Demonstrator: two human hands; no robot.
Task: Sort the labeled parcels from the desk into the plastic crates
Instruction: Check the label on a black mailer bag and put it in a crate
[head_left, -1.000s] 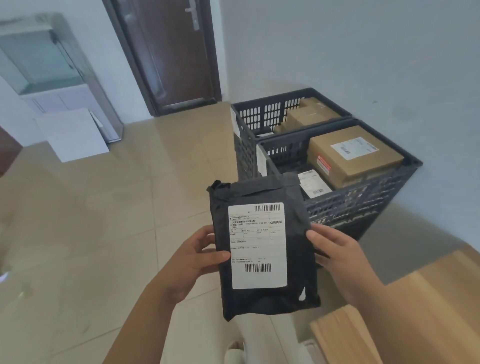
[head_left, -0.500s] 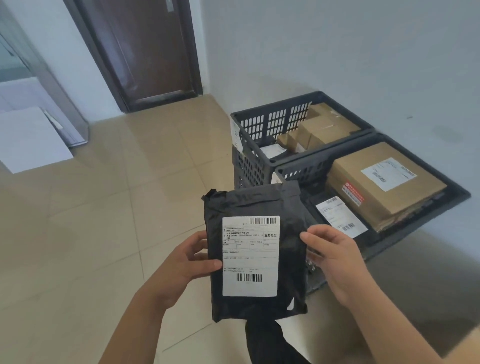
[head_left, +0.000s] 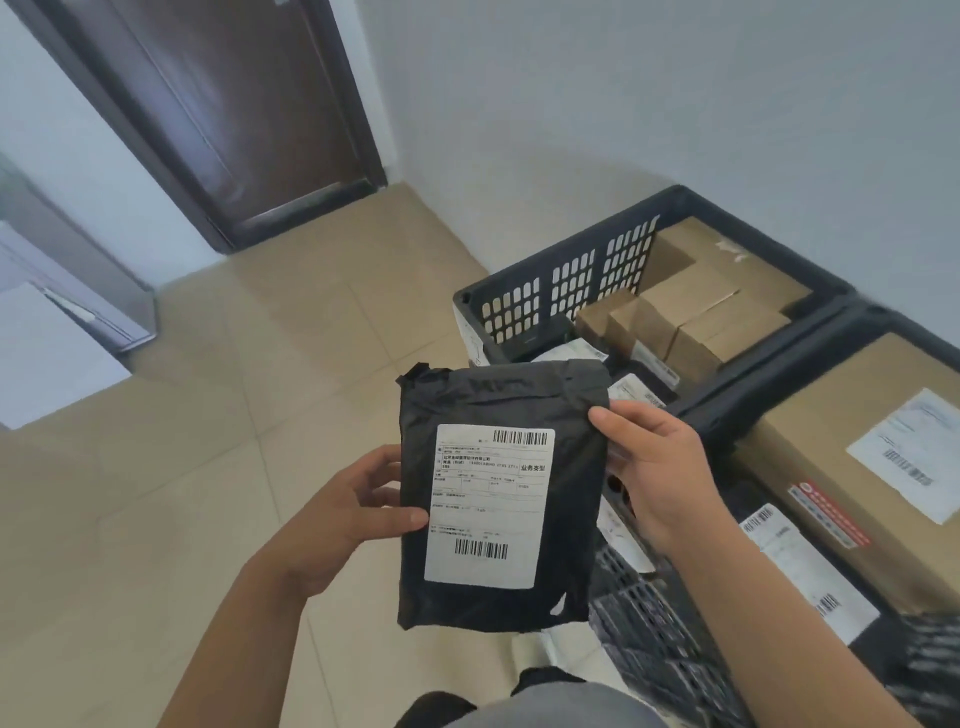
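Note:
I hold a black plastic mailer parcel (head_left: 519, 410) with a white barcode label upright in front of me. My left hand (head_left: 358, 512) grips its left edge, thumb on the label. My right hand (head_left: 654, 478) grips its right edge. Behind it stand two black plastic crates side by side against the wall. The far crate (head_left: 545, 270) holds several small brown cardboard boxes (head_left: 696, 312) and flat parcels with white labels. The near crate (head_left: 769, 374) holds a large labelled cardboard box (head_left: 841, 467) and a flat labelled parcel (head_left: 800, 566).
A beige tiled floor (head_left: 208, 415) spreads out to the left. A dark wooden door (head_left: 234, 104) stands at the back. A grey cabinet and a white sheet (head_left: 47, 358) sit at the far left. The pale wall (head_left: 675, 104) runs behind the crates.
I have stepped closer to the crates and look further down into them. The parcel stays held in both hands. The wooden desk has left the view.

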